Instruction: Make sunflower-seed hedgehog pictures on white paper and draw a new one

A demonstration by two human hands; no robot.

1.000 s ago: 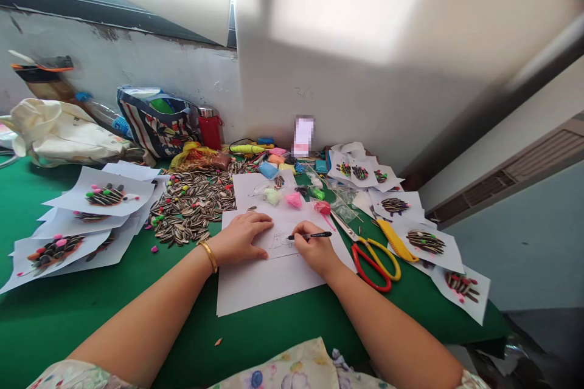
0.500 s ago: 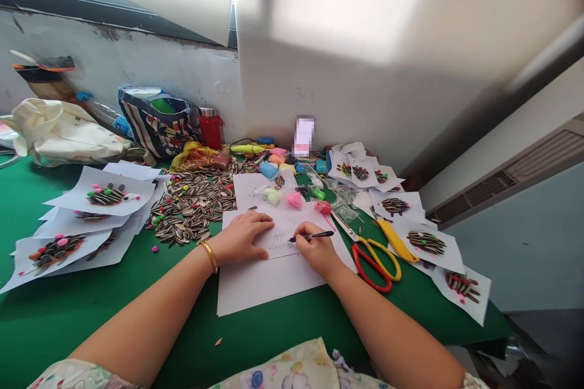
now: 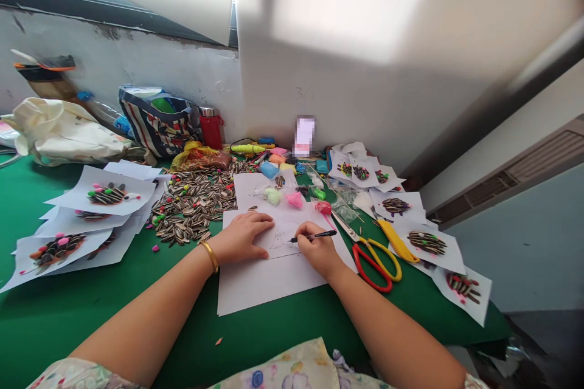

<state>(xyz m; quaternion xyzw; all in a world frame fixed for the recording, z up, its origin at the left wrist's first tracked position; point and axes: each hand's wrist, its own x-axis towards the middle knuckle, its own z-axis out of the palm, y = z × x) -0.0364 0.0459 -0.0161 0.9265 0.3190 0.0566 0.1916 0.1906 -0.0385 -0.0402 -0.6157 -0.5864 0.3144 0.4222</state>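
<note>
My right hand (image 3: 319,250) grips a black pen (image 3: 319,235), its tip touching a white sheet (image 3: 269,285). A small line drawing (image 3: 279,239) shows on that sheet, between my two hands. Flat on the paper's left side lies my left hand (image 3: 241,236), fingers spread and holding nothing, a gold bangle at its wrist. Just beyond the drawing sit a pink clay lump (image 3: 294,199), a pale green one (image 3: 272,196) and a red one (image 3: 322,206). Striped sunflower seeds (image 3: 194,206) are heaped left of the paper.
Scissors with red and yellow handles (image 3: 371,258) and a yellow cutter (image 3: 396,242) lie right of the paper. Sheets with seed figures stand in groups at left (image 3: 132,194) and right (image 3: 449,249). Behind are a striped bag (image 3: 157,124), a red bottle (image 3: 211,129) and a phone (image 3: 303,137).
The pen and my right hand have shifted very slightly to the right. A few more strokes seem to show in the drawing. My left hand stays in place.
</note>
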